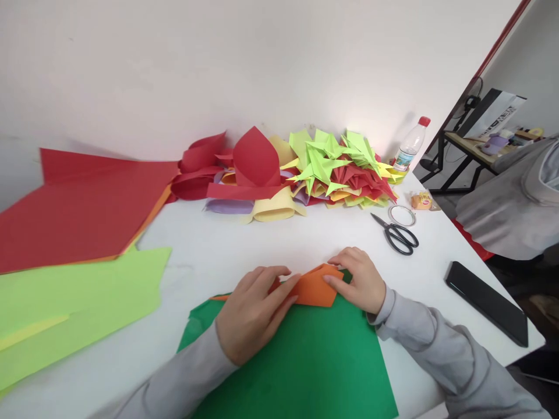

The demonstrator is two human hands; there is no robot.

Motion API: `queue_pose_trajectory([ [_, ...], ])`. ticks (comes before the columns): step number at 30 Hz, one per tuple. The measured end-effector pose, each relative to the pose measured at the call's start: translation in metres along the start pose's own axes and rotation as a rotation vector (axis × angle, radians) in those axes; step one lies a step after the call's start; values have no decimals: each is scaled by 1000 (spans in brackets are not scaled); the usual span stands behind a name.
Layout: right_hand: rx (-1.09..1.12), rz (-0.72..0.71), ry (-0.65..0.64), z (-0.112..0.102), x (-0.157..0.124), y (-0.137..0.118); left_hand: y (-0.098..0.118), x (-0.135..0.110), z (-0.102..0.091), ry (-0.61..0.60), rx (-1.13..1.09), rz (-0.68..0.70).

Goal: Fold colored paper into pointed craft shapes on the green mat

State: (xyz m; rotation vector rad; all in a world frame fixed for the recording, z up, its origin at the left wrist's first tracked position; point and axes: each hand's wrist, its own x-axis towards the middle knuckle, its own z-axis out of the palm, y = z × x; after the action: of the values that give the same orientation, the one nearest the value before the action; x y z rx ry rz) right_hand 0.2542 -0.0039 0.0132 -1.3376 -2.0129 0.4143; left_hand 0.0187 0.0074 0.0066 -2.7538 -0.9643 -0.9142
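A folded orange paper (315, 287) lies on a green sheet (305, 361) on the white table (244, 244). My left hand (253, 311) presses flat on the orange paper's left part, fingers pointing right. My right hand (358, 279) pinches and presses its right end, thumb on the top fold. Both sleeves are grey.
Red sheets (82, 203) and light green sheets (65, 308) lie at left. A heap of folded paper shapes (305, 169) sits by the wall. Scissors (397, 234), a tape ring (402, 215), a bottle (410, 145) and a black phone (487, 301) are at right. A person's grey sleeve (510, 203) is at far right.
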Motion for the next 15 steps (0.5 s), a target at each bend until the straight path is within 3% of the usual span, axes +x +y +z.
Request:
queue_pose_trajectory([
  [3,167,29,-91,1,1,1,-6,0,-1,-114,-37,-29],
  [8,388,47,-130,1,0,-2,-23,-3,-9,-331,-253,-150],
  [15,831,456,-125,-8,0,-12,-18,23,-46,-519,-477,-206],
])
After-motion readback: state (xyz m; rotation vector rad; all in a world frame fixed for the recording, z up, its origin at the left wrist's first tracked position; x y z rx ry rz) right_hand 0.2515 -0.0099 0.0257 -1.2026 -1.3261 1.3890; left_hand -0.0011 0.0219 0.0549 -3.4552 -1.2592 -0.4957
